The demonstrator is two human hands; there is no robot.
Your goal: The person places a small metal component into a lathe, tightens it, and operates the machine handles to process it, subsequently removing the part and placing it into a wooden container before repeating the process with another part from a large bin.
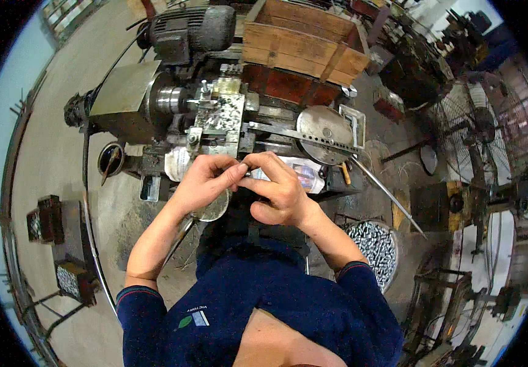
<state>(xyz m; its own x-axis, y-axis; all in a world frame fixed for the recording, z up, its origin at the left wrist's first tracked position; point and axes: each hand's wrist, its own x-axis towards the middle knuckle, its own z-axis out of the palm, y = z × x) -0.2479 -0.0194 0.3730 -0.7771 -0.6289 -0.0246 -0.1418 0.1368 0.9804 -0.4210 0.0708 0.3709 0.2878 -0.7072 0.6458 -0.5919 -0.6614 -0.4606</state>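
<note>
A small metal part (247, 173), too small to be made out clearly, is pinched between the fingertips of the left hand (206, 177) and the right hand (279, 189). Both hands are closed on it and are brought together just near of the lathe (215, 116), probably so that the piece can be steadied and turned at close range. The part is thus held in the air, above a round pale dish (214, 208) and a printed paper (304, 174) lying under the hands.

Far of the hands a wooden crate (301, 43) is set on the machine, with a motor (190, 27) to its left. A round metal disc (324, 131) and a long rod (386, 192) are close on the right. A pan of shiny pieces (375, 244) is placed near right, a fan (481, 131) farther right.
</note>
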